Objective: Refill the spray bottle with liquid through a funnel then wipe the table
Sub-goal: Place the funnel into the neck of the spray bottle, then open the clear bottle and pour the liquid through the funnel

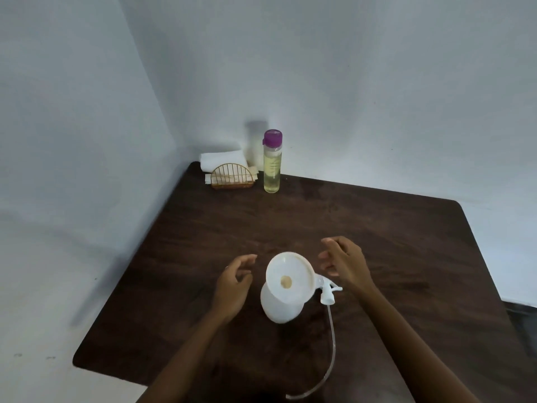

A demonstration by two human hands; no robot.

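Observation:
A white spray bottle (277, 308) stands on the dark wooden table (392, 245) with a white funnel (290, 276) seated in its neck. Its detached spray head (328, 290) lies just to the right, and its clear dip tube (331, 353) curves toward the near edge. My left hand (234, 283) hovers left of the funnel, fingers apart, holding nothing. My right hand (345, 261) hovers right of the funnel, also open and apart from it. A tall clear bottle of yellow liquid with a purple cap (272, 162) stands at the far corner.
A gold wire napkin holder (232, 177) with napkins sits left of the yellow bottle. A folded white cloth (222, 159) lies behind it against the wall. White walls border the table's left and far sides.

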